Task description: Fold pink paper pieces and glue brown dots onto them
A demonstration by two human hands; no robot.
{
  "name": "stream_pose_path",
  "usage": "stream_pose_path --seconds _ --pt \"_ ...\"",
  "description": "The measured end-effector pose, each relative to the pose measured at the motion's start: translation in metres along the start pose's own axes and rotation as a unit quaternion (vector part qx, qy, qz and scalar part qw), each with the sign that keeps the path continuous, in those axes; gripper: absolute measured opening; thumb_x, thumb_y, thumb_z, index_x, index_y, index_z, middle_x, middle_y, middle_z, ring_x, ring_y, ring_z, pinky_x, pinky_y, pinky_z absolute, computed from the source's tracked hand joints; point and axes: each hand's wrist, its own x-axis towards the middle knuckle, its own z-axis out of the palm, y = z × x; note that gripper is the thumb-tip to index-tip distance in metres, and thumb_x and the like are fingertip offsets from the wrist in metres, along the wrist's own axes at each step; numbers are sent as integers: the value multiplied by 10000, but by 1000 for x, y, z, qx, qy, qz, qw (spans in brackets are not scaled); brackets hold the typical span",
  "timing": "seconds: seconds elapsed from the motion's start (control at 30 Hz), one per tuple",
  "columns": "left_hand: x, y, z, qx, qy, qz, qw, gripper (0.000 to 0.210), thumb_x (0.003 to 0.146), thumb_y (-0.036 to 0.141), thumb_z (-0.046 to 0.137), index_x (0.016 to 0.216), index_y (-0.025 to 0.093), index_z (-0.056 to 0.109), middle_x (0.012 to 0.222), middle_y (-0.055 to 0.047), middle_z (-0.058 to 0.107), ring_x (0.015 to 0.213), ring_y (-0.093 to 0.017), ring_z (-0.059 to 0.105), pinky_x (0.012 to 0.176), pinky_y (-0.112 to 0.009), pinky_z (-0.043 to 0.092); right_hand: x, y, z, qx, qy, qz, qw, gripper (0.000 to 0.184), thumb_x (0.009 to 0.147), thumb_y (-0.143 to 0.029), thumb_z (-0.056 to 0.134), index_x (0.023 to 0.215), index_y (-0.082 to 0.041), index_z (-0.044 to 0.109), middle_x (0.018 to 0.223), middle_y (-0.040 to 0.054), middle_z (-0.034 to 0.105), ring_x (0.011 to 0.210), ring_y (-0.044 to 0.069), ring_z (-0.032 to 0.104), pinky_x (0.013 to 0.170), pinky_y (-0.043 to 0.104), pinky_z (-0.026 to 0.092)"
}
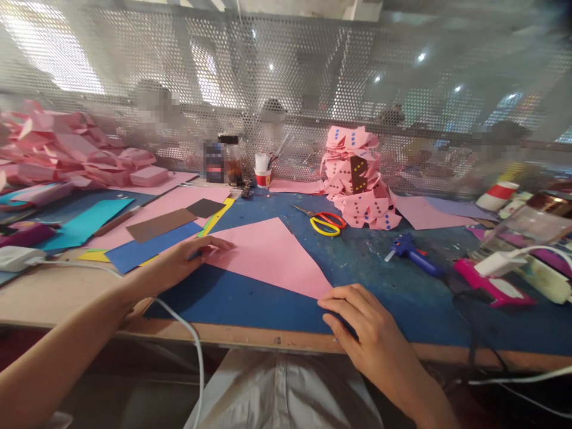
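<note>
A sheet of pink paper [272,256], folded into a roughly triangular shape, lies on the blue work mat in front of me. My left hand [203,250] rests on its left end with the fingers stretched out over the paper. At the right-hand corner, my right hand [360,319] has its fingers together on the tip, with the thumb just below. Beyond the paper lies a pair of scissors [325,224] with red and yellow handles. Left of the sheet, brown paper [161,225], black paper [205,208] and blue paper [152,247] pieces overlap.
A stack of folded pink paper pieces with dots [353,173] stands at the back. Right of it lie a blue glue gun [413,255] and a pink holder [491,286]. More folded pink paper [67,149] is heaped at left. A white cable [196,345] hangs over the table edge.
</note>
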Motion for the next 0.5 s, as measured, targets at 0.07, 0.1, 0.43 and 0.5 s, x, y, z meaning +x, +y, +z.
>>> stream_pose_path --seconds 0.07,0.1,0.43,0.5 --pt "0 -1 0 15 3 6 1000 384 891 107 354 1197 144 582 1332 -60 611 1250 -163 527 1064 -334 399 0 -1 0 0 0 0 1000 184 970 -192 509 1119 -249 601 1116 49 609 1049 220 545 903 422 466" --pt "0 -2 0 23 3 8 1000 401 875 95 349 1192 149 588 1335 -55 610 1250 -160 528 1061 -327 405 0 -1 0 0 -1 1 1000 184 971 -191 506 1118 -249 602 1116 51 609 1051 222 545 903 424 466" --pt "-9 20 19 106 68 60 990 335 883 73 388 1024 184 670 1168 -52 667 1151 -186 566 1039 -349 418 4 -4 -1 -17 -3 1 1000 178 969 -174 506 1107 -242 595 1093 44 608 1029 210 541 897 408 450" --pt "-12 27 26 108 28 80 991 397 889 49 370 1092 223 664 1200 -37 646 1147 -170 563 1023 -311 426 7 -7 -2 -38 -7 0 999 149 970 -179 506 1071 -236 600 1056 42 613 1001 215 542 882 418 441"
